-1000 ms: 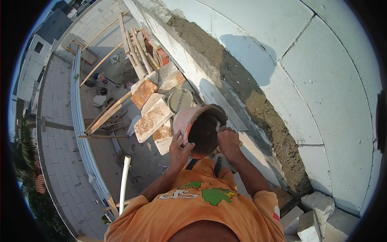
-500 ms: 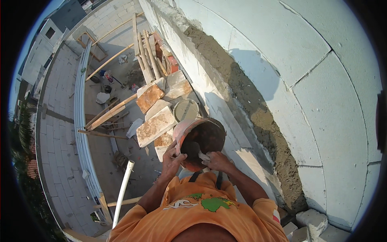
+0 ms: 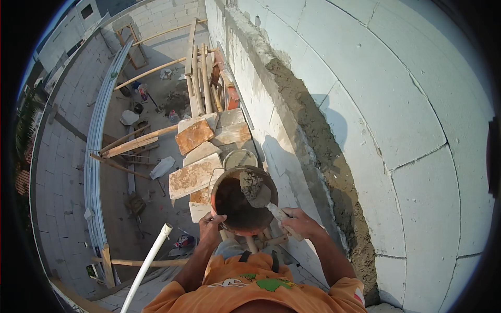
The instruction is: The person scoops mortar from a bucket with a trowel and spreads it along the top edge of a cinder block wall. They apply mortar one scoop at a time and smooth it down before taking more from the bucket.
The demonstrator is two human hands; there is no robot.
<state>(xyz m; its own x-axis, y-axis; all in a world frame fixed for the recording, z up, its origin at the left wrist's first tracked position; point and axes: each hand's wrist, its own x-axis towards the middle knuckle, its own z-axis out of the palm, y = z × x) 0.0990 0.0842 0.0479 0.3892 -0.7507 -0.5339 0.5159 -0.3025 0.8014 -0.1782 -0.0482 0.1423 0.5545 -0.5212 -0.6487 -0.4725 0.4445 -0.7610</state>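
Note:
In front of my body is a reddish bucket (image 3: 214, 195) with a dark inside and a thin wire handle. My left hand (image 3: 213, 227) grips its near left rim, thumb over the edge. My right hand (image 3: 300, 223) is closed round the handle of a trowel (image 3: 275, 210). On the trowel's blade, over the right part of the bucket's mouth, sits a lump of wet grey mortar (image 3: 251, 183). To the right, a rough band of mortar (image 3: 318, 141) runs along the ledge at the foot of the pale block wall (image 3: 365, 125).
Beyond the bucket lie stained slabs (image 3: 195, 175), a round lidded pail (image 3: 240, 157) and wooden poles (image 3: 203, 78). A white pipe (image 3: 148, 263) rises at lower left. Far below on the left is a littered floor (image 3: 156, 193), with long metal profiles (image 3: 99, 141) along a block wall.
The trowel has come up from inside the bucket, now carrying mortar. My right hand has moved right and down from the rim. The bucket sits more level, and the view has shifted.

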